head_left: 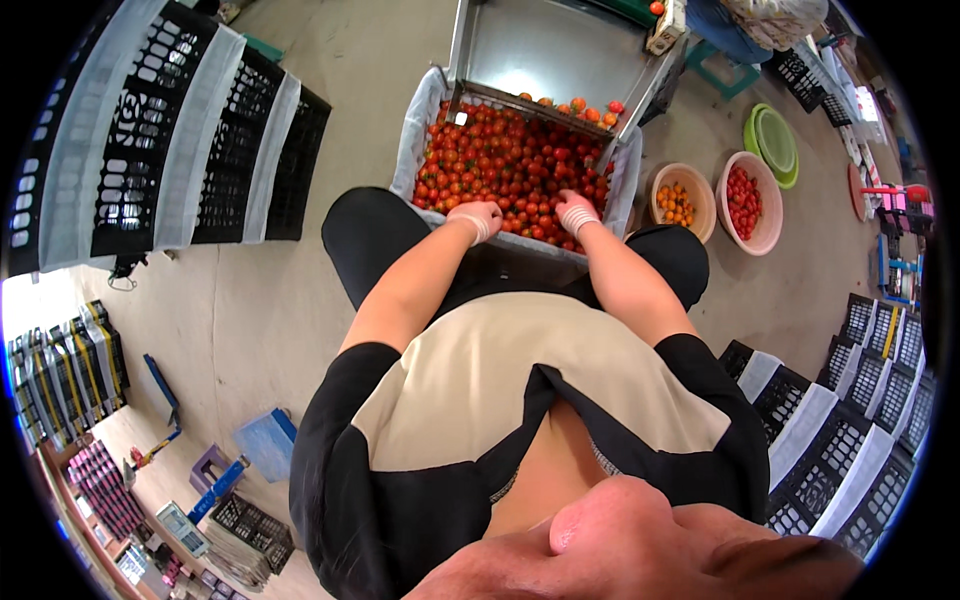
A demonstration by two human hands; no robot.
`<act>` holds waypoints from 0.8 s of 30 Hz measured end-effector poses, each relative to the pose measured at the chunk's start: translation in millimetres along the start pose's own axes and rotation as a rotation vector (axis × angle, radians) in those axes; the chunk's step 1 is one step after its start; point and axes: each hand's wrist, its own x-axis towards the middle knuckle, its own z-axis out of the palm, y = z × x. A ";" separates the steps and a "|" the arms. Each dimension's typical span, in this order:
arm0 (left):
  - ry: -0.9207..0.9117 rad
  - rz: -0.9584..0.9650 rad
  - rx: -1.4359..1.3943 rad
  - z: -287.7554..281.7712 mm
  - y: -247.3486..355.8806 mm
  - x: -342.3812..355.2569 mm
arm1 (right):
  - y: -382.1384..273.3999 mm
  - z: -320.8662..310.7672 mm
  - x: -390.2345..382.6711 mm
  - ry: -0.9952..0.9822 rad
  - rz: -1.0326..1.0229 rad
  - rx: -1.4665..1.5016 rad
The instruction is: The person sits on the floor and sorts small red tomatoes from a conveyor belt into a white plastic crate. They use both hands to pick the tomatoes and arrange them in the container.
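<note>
In the far middle, red tomatoes (500, 150) fill a lined crate (410, 150). Well apart from each other, the left hand (479, 217) bends its fingers down at the near edge, and the right hand (575, 211) sets its fingers among the tomatoes farther right. The fingertips are partly hidden, so I cannot tell whether either hand is closed on one. A metal tray (550, 50) adjoins the crate's far side. To the right, a peach basin (707, 205) holds orange tomatoes (674, 207).

Sm. red tomatoes (500, 160), glossy, piled loose w/in pale-lined crate (411, 150).
</note>
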 end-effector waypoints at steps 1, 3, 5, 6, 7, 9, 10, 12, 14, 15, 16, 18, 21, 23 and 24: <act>0.007 0.005 0.020 -2.2 5.2 -1.2 | 7.1 9.2 13.6 -0.009 -0.038 -0.036; 0.026 0.020 0.020 0.2 1.5 -0.6 | 4.8 24.5 29.5 -0.002 0.085 -0.098; 0.042 0.057 0.021 2.5 -4.6 -0.4 | -3.7 25.2 32.2 0.007 0.039 -0.250; 0.052 0.074 0.017 3.1 -5.5 -1.4 | -7.1 21.3 34.8 -0.121 0.031 -0.292; 0.033 0.066 0.017 1.1 -4.2 -3.3 | -12.8 14.5 34.7 -0.251 0.026 -0.331; 0.029 0.059 0.016 2.4 -10.7 -6.4 | -38.1 0.7 23.3 -0.318 0.100 -0.335; 0.035 0.068 0.020 0.0 -6.0 -8.8 | -33.4 -0.6 23.8 -0.289 0.096 -0.303; 0.043 0.064 -0.004 -6.9 3.3 -11.5 | -25.1 -1.5 24.6 -0.263 0.094 -0.273; 0.031 0.045 0.009 -8.9 6.0 -13.8 | -23.4 -2.6 19.9 -0.276 0.090 -0.291; 0.026 0.042 0.009 -9.6 6.1 -12.8 | -21.8 -3.0 16.8 -0.253 0.111 -0.228; 0.022 0.036 0.006 -9.1 6.1 -12.6 | -21.3 -4.4 11.3 -0.233 0.129 -0.169; 0.014 0.015 0.010 -9.4 6.7 -10.3 | -23.1 -6.5 2.2 -0.122 0.182 -0.025; -0.011 -0.015 0.027 -8.9 9.3 -8.0 | -35.2 -24.2 -10.1 -0.039 0.064 0.133; -0.011 -0.030 0.027 -6.5 9.2 -4.4 | -40.5 -38.3 -18.1 0.021 -0.097 0.468; -0.010 -0.043 0.026 -5.0 7.6 -3.4 | -42.4 -48.3 -23.8 0.024 -0.123 0.570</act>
